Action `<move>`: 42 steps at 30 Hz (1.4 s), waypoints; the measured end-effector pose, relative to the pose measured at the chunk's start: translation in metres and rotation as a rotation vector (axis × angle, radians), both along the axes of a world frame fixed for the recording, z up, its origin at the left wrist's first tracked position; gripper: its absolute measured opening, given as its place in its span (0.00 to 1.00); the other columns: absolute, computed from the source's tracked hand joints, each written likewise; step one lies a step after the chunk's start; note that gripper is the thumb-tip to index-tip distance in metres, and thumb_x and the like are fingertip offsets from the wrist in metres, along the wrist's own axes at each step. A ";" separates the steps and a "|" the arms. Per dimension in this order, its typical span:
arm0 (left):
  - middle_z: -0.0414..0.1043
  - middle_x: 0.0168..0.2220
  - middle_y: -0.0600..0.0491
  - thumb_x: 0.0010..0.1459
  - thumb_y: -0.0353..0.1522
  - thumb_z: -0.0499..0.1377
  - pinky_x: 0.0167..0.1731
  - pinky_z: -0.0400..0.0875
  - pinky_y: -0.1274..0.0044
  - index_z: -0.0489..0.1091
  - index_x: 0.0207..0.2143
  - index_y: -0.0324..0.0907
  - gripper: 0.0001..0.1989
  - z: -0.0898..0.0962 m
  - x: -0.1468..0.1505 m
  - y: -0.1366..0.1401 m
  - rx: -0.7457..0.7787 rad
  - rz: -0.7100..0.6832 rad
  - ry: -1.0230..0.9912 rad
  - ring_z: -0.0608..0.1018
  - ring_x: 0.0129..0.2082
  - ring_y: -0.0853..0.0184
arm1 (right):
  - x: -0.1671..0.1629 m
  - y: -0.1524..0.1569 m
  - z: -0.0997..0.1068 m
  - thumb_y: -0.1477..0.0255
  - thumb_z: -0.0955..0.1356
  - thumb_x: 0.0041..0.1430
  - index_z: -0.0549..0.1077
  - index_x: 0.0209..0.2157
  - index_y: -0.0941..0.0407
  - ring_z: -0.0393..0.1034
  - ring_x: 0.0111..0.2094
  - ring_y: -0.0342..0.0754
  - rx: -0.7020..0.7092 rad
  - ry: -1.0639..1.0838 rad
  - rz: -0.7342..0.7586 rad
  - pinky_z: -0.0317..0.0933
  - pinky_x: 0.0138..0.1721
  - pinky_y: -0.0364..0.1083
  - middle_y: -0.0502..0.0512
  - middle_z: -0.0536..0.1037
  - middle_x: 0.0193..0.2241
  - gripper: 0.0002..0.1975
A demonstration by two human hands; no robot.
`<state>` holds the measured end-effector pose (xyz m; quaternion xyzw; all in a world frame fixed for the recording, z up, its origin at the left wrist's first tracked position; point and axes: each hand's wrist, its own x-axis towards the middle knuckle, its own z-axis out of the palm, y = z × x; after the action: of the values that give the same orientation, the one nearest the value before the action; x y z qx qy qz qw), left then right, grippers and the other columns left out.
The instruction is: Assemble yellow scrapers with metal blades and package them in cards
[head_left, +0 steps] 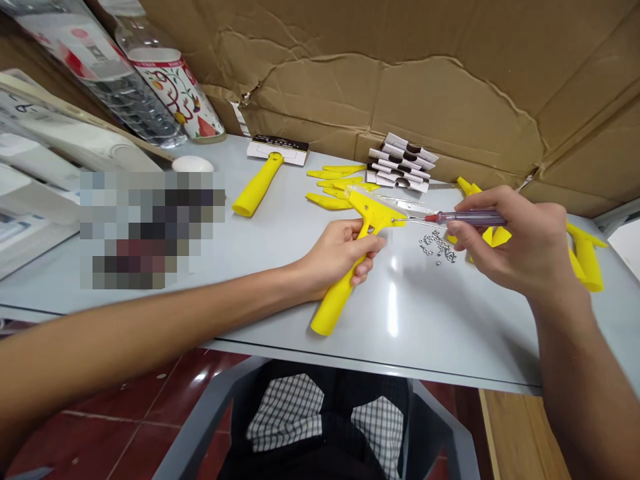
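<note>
Left hand is closed around the handle of a yellow scraper, holding it on the grey table. Right hand, right of the scraper, grips a screwdriver; its tip touches the scraper head. Small screws lie just right of the scraper.

On the table, the left hand grips a scraper near the front edge, with its head toward the back. To its right, the right hand holds a screwdriver whose tip meets the scraper's head. A scatter of screws lies between the hands. Behind them, loose scraper plates lie near the back edge, with a stack of blade cards to their right and a finished scraper to their left. Bottles lean at the back left corner.
</note>
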<state>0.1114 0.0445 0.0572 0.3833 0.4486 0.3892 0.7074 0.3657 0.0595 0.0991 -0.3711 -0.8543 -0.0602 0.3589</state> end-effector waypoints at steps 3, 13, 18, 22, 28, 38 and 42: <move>0.62 0.19 0.63 0.62 0.22 0.63 0.12 0.59 0.83 0.63 0.30 0.44 0.13 0.001 0.000 -0.001 0.019 -0.014 0.007 0.62 0.12 0.79 | 0.001 0.002 0.002 0.67 0.75 0.63 0.73 0.37 0.48 0.76 0.20 0.48 0.060 -0.010 -0.012 0.65 0.23 0.49 0.43 0.80 0.22 0.07; 0.62 0.19 0.62 0.64 0.22 0.61 0.12 0.59 0.84 0.62 0.29 0.44 0.14 0.001 0.001 0.000 0.010 0.000 0.003 0.62 0.11 0.79 | 0.006 0.003 0.000 0.71 0.75 0.61 0.72 0.44 0.46 0.79 0.25 0.52 -0.035 -0.013 0.001 0.68 0.25 0.50 0.46 0.83 0.29 0.12; 0.63 0.19 0.63 0.62 0.22 0.62 0.12 0.59 0.84 0.62 0.29 0.44 0.14 0.000 0.001 0.000 0.012 0.002 0.010 0.62 0.12 0.79 | 0.005 0.006 -0.001 0.66 0.76 0.63 0.74 0.39 0.48 0.75 0.20 0.50 0.038 -0.019 -0.038 0.63 0.24 0.50 0.44 0.80 0.22 0.08; 0.63 0.19 0.63 0.62 0.22 0.63 0.12 0.59 0.84 0.62 0.30 0.44 0.14 0.000 0.001 -0.001 0.013 0.002 0.008 0.62 0.11 0.79 | 0.004 0.007 0.000 0.64 0.76 0.64 0.74 0.31 0.49 0.71 0.16 0.48 0.092 -0.041 -0.035 0.59 0.21 0.49 0.43 0.75 0.16 0.11; 0.62 0.19 0.63 0.64 0.22 0.61 0.12 0.59 0.83 0.62 0.29 0.44 0.14 0.002 0.001 -0.001 0.015 -0.006 0.018 0.62 0.11 0.79 | 0.002 0.001 0.002 0.70 0.76 0.59 0.73 0.39 0.47 0.76 0.23 0.50 0.008 -0.007 0.010 0.66 0.25 0.50 0.45 0.80 0.26 0.10; 0.62 0.19 0.63 0.63 0.23 0.63 0.12 0.59 0.83 0.62 0.29 0.44 0.14 0.001 0.001 -0.001 0.010 0.001 0.022 0.62 0.12 0.79 | 0.000 0.001 0.001 0.66 0.75 0.65 0.75 0.36 0.49 0.75 0.20 0.47 0.052 0.007 -0.002 0.64 0.22 0.47 0.45 0.79 0.21 0.06; 0.62 0.19 0.63 0.63 0.22 0.63 0.12 0.59 0.83 0.63 0.29 0.44 0.14 0.001 0.001 -0.001 0.024 -0.002 0.023 0.62 0.12 0.79 | 0.000 -0.001 0.001 0.74 0.75 0.57 0.73 0.41 0.49 0.77 0.24 0.48 -0.009 0.015 0.047 0.67 0.23 0.47 0.47 0.81 0.29 0.12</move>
<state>0.1124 0.0436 0.0583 0.3964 0.4517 0.3894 0.6980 0.3662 0.0589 0.0998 -0.3532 -0.8602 -0.0451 0.3650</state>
